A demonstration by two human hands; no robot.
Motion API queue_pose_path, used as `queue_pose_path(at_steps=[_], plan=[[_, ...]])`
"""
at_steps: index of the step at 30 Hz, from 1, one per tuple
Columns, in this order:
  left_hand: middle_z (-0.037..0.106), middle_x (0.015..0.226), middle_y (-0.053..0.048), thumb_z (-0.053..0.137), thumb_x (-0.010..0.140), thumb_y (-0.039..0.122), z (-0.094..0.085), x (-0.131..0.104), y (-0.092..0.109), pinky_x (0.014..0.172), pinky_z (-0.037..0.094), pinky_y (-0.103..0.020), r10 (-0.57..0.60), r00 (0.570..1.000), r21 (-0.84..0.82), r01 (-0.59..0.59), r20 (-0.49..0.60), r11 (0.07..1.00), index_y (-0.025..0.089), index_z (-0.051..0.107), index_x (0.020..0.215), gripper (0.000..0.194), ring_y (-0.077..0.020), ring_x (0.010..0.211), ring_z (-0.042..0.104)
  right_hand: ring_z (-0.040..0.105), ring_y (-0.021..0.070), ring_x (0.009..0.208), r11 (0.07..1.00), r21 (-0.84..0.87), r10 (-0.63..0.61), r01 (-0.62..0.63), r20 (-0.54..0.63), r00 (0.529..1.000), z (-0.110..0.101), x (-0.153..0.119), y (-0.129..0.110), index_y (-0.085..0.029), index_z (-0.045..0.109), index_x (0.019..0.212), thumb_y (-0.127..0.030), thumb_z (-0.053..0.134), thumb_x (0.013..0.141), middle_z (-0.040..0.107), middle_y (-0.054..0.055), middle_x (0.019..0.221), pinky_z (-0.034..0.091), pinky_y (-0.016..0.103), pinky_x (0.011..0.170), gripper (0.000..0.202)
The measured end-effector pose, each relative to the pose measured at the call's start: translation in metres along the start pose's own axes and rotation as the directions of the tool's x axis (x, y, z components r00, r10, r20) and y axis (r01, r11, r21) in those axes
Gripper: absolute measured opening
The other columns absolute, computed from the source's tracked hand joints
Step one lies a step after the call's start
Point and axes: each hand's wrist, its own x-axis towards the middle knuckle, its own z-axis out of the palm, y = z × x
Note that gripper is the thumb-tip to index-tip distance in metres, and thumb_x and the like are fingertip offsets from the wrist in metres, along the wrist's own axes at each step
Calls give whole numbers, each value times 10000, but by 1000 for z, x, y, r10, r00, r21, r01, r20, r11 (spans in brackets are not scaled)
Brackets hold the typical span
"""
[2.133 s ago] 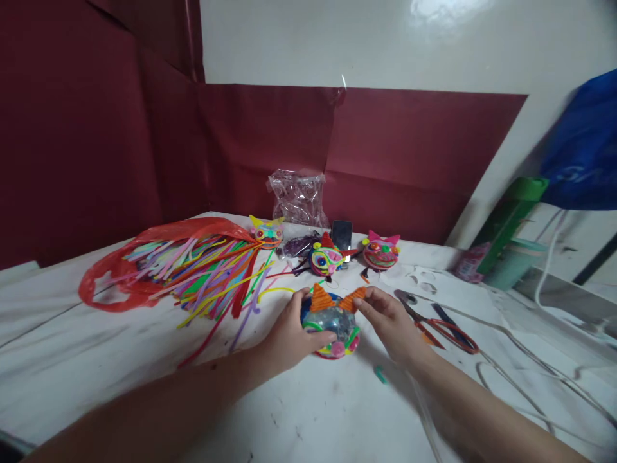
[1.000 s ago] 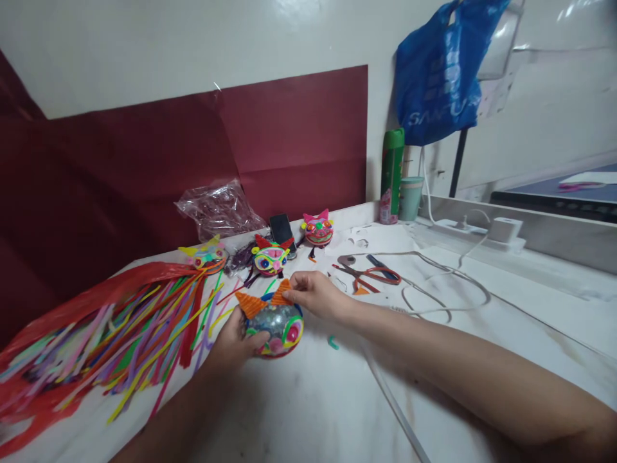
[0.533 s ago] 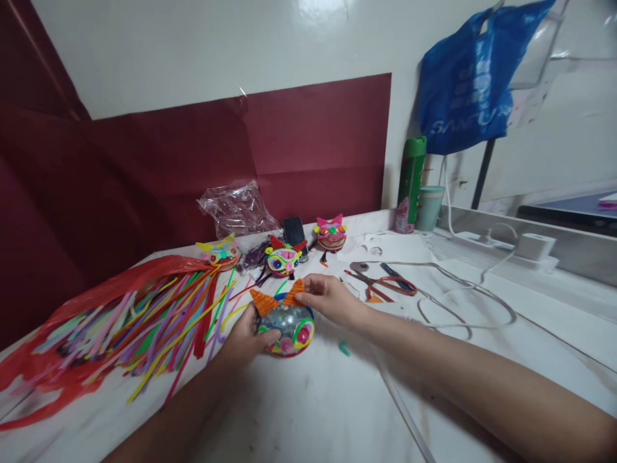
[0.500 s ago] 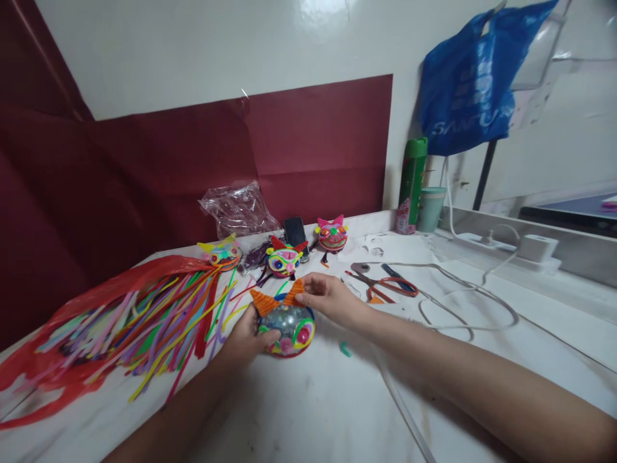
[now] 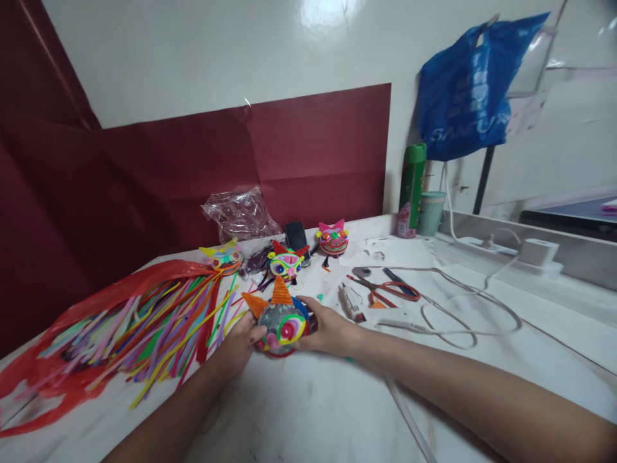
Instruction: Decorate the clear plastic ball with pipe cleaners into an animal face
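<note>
Between both hands is a round craft animal head (image 5: 276, 321) with a grey dome, a ringed red eye and a coloured rim. Two orange ridged ears (image 5: 281, 292) stand up on its top. My left hand (image 5: 242, 342) is closed around its left side, thumb on the front. Wrapped around its right edge is my right hand (image 5: 330, 329), with some fingertips hidden behind it. Just beyond sits a similar finished-looking head (image 5: 285, 262) with red ears. A glue tube (image 5: 353, 304) and red-handled scissors (image 5: 385, 288) lie right of my right hand.
Many coloured pipe cleaners (image 5: 159, 328) spread over a red plastic bag (image 5: 72, 321) at left. Behind stand a yellow-eared head (image 5: 224, 258), a pink-eared head (image 5: 332, 239), a phone (image 5: 296, 239) and clear wrap (image 5: 241, 215). A white cable (image 5: 501, 328), green can (image 5: 411, 190) and cup (image 5: 430, 213) are right.
My right hand has moved from the right orange ear down to the head's right edge. The head has turned, and the glue tube has come into sight.
</note>
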Motion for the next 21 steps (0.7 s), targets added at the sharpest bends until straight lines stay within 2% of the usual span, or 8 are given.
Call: queue_pose_path(at_steps=[4, 9, 14, 16, 18, 21], plan=[[709, 914, -97, 611, 671, 432, -2, 2, -16, 887, 468, -454, -58, 989, -170, 80, 133, 982, 225, 662, 1015, 405, -312, 1012, 614, 591, 250, 1031, 994, -28, -108, 105, -130, 986, 9, -2, 5, -214, 415, 1316, -326, 839, 530, 617, 91, 1156, 476, 366, 888, 900], [657, 1116, -90, 640, 694, 354, -12, 2, -37, 874, 488, -414, -92, 976, -220, 136, 198, 966, 256, 554, 1192, 516, -293, 1077, 588, 557, 272, 1093, 981, -96, -178, 165, -142, 974, 11, -5, 4, -220, 405, 1332, -358, 843, 514, 566, 108, 1234, 455, 385, 930, 938], [603, 1217, -105, 735, 575, 249, -3, -3, -35, 903, 481, -393, -144, 987, -188, 156, 76, 970, 216, 486, 1240, 711, -320, 1142, 542, 556, 268, 1094, 967, -129, -234, 221, -86, 969, 8, -3, 11, -208, 368, 1359, -328, 830, 542, 526, 132, 1277, 468, 386, 917, 946], [575, 1249, -109, 743, 559, 235, 4, -4, -35, 922, 472, -388, -125, 992, -145, 126, 14, 981, 211, 431, 1286, 792, -318, 1168, 522, 559, 260, 1092, 962, -122, -250, 243, -46, 967, 5, -1, 14, -212, 330, 1380, -292, 810, 576, 527, 130, 1277, 463, 391, 922, 939], [530, 1296, -115, 747, 542, 228, 9, -5, -37, 940, 462, -394, -50, 998, -77, 47, -32, 996, 209, 385, 1320, 859, -322, 1193, 496, 551, 253, 1109, 957, -113, -269, 267, -6, 963, 2, -1, 16, -215, 280, 1404, -254, 783, 610, 529, 127, 1279, 447, 397, 942, 941], [477, 1324, -132, 758, 529, 231, 9, -5, -42, 982, 421, -443, 102, 993, 149, -93, -55, 985, 197, 376, 1330, 888, -346, 1218, 456, 513, 260, 1163, 945, -157, -285, 288, 39, 958, -3, 0, 18, -198, 227, 1428, -222, 754, 628, 484, 146, 1328, 407, 413, 983, 958]])
